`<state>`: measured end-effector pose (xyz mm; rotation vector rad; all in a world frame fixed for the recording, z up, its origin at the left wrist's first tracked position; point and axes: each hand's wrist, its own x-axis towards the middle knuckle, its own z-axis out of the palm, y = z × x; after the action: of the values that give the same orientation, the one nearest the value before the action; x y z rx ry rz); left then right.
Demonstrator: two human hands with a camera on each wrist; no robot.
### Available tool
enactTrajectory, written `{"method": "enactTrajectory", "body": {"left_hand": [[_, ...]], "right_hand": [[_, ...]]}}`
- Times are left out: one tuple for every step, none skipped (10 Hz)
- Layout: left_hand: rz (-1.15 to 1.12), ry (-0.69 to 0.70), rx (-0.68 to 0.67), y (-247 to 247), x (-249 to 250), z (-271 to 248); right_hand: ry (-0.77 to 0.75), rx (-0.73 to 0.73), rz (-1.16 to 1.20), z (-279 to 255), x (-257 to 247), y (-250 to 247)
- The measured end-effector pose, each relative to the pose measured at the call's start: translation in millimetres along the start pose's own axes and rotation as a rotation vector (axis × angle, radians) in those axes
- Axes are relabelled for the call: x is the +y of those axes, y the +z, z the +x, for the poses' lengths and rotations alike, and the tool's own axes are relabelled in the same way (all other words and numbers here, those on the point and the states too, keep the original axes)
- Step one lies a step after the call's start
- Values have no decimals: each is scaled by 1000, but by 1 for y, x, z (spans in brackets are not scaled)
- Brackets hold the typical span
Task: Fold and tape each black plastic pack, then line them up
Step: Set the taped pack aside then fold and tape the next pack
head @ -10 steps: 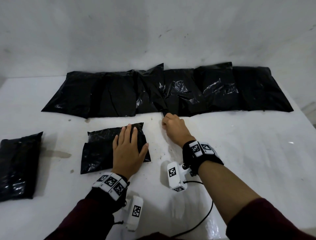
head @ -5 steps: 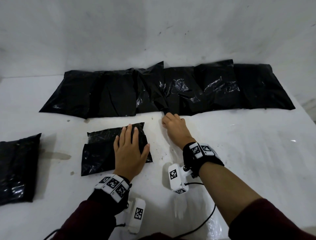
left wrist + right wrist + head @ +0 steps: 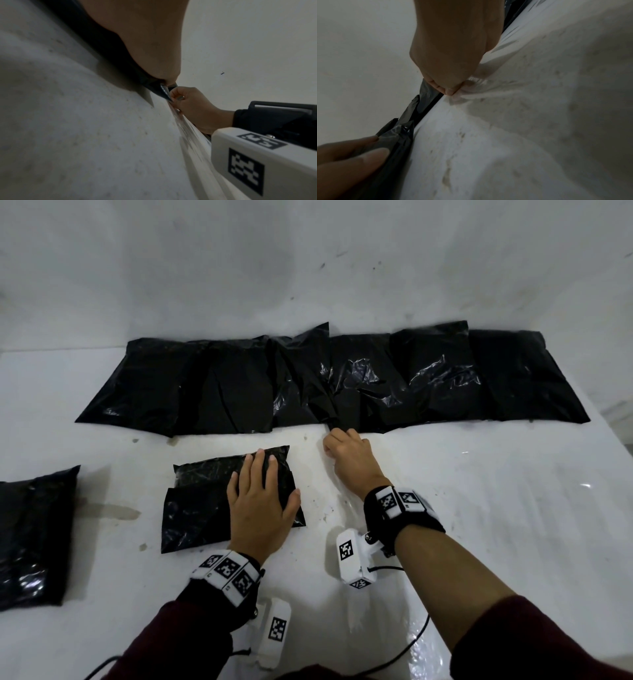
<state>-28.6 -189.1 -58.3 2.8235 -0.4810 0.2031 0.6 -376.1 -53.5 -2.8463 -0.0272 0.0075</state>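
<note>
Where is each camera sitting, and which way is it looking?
Head: sits high, looks down at the white table, the back row of packs and both hands.
Left wrist: sits low on the table, looks past the left hand toward the right hand.
Right wrist: sits low, looks past the right hand at left fingertips on the folded pack.
Shared: each wrist view shows the opposite hand.

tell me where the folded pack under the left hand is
In the head view the folded pack lies centre-left on the table, before the back row of packs, pressed by the left hand.
</note>
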Motion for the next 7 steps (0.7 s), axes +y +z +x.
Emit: {"method": "enactTrajectory", "body": {"left_hand": [[2,0,1,2,-1,-1],[8,1,5,2,-1,-2],[11,1,10,3,-1,-1],[11,-1,12,3,-1,-1],[8,1,13,3,-1,-1],[7,4,10,2,-1,-2],[12,8,13,2,-1,-1]], "right_hand": [[21,7,44,-2,1,3],[27,27,93,-3,4,4],[16,27,123,-4,5,3],[18,-3,108,-3,4,0],[31,-46,42,-3,0,-3],[56,-53,-37,-1,-6,-3],[82,-49,-161,3,-14,-2]]}}
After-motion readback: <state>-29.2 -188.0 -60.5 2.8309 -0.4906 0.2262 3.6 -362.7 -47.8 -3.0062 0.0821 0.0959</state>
